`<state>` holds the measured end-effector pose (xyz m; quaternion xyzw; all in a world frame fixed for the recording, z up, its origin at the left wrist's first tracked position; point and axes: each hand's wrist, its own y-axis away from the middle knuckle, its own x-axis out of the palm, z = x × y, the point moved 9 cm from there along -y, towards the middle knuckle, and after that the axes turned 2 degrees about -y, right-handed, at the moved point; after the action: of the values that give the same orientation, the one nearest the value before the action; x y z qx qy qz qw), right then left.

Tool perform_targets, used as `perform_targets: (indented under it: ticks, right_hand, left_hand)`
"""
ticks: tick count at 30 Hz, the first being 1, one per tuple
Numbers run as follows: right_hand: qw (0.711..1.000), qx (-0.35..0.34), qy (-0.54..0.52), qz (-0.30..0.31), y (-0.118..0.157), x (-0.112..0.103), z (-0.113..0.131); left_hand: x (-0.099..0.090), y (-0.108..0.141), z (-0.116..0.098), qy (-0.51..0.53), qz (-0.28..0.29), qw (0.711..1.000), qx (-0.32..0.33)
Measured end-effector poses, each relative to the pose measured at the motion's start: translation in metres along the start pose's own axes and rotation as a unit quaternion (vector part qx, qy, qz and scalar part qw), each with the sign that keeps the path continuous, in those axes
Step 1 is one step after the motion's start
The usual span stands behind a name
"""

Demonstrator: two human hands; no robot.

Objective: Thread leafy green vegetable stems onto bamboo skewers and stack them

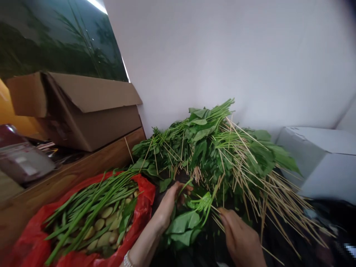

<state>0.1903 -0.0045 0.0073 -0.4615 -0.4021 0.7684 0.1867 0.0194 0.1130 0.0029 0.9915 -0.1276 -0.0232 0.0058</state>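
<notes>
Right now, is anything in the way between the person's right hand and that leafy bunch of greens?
Nothing solid does: the right hand sits right beside the leafy greens, with only a few pale thin stalks crossing near its fingertips.

The bottom edge of the view cut off the right hand (239, 237) at the wrist, and the left hand's (166, 206) fingertips were hidden behind leafy greens (211, 155). Long green stems (91, 207) partly covered pale tubers (104, 237) in a red plastic bag (144, 196). A dark heap (328, 226) at lower right was too blurred to tell.
</notes>
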Motion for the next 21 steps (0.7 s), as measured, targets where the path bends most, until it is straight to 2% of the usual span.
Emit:
perform_targets:
  ticks: [5,9,16,21]
  right_hand:
    - [0.997,-0.050,-0.030,-0.047,0.005,-0.012,0.003]
    - [0.995,-0.081,-0.021,-0.047,0.008,-0.009,0.008]
    - [0.997,-0.066,-0.016,-0.032,0.007,-0.004,0.007]
    - [0.998,-0.059,-0.016,-0.027,0.010,-0.001,0.006]
  left_hand:
    - [-0.009,-0.001,0.003,0.065,0.000,0.998,-0.003]
    - [-0.005,0.001,0.004,0.112,0.020,0.993,-0.011]
    - [0.008,0.007,0.006,0.142,0.060,0.987,-0.049]
    - [0.002,0.008,0.009,0.131,0.031,0.990,-0.048]
